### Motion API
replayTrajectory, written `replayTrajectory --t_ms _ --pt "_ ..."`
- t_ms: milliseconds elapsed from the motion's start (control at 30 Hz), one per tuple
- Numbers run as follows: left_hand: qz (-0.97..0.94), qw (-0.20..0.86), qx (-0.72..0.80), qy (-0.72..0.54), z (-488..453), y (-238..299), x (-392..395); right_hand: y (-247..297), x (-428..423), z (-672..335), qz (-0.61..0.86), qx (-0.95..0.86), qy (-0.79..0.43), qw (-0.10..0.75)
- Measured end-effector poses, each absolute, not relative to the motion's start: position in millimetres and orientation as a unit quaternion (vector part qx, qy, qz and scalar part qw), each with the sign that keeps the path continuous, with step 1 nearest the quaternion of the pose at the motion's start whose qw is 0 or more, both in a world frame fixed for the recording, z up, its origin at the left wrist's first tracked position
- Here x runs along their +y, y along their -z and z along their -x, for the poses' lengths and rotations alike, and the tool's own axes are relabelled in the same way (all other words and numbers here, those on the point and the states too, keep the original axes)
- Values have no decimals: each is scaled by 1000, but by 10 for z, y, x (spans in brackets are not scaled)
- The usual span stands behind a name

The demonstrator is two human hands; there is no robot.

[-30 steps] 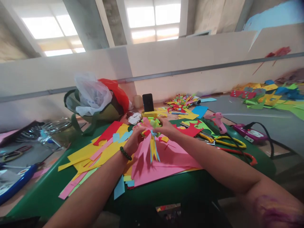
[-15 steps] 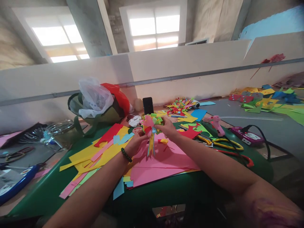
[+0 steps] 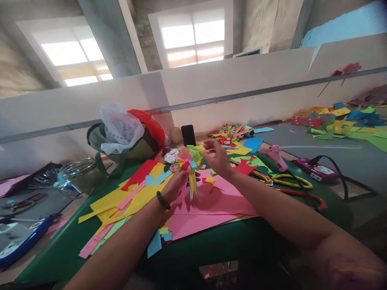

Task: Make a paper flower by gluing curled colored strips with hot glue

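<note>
I see left hand (image 3: 178,183) pinching paper rosette (image 3: 185,154) above far edge of pink sheets (image 3: 220,199); right hand (image 3: 217,157), fingers parted, hovers beyond. Over-tight pinch might crush rosette; right forearm (image 3: 266,203) swinging outward could knock glue gun (image 3: 275,154) right of sheets.

The green surface (image 3: 63,237) carries pink sheets (image 3: 211,205), yellow paper (image 3: 142,197) and yellow-handled scissors (image 3: 302,186).

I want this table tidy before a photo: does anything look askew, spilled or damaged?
The paper strips left of the pink sheets lie askew, fanned at uneven angles, while the sheets sit neater. I see nothing spilled or plainly damaged, though the paper piece in the left hand is too small to check.
</note>
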State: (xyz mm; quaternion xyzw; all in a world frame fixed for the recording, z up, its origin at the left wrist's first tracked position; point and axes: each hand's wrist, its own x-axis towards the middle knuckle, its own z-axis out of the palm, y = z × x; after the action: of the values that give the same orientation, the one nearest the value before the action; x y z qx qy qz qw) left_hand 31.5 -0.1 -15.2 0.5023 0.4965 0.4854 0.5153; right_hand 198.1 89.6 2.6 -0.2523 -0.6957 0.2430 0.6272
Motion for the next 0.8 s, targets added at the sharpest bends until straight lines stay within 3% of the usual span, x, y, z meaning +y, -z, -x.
replayTrajectory --t_ms 100,200,300,433,667,800 --pt "-495 543 470 -490 -324 129 -24 -116 787 -2071 175 -771 -39 611" --pt "-477 567 433 -514 -375 84 -65 -137 687 -2070 127 -850 51 509" --pt "-480 564 409 -533 -433 44 -104 -102 649 -2025 133 -891 95 424" --pt "-497 565 408 -518 -467 25 -132 -82 651 -2008 138 -906 143 374" --pt "-522 551 408 -507 -458 41 -130 -159 600 -2050 128 -910 187 347" --pt "-532 540 411 -506 -463 36 -135 -158 598 -2048 145 -912 142 357"
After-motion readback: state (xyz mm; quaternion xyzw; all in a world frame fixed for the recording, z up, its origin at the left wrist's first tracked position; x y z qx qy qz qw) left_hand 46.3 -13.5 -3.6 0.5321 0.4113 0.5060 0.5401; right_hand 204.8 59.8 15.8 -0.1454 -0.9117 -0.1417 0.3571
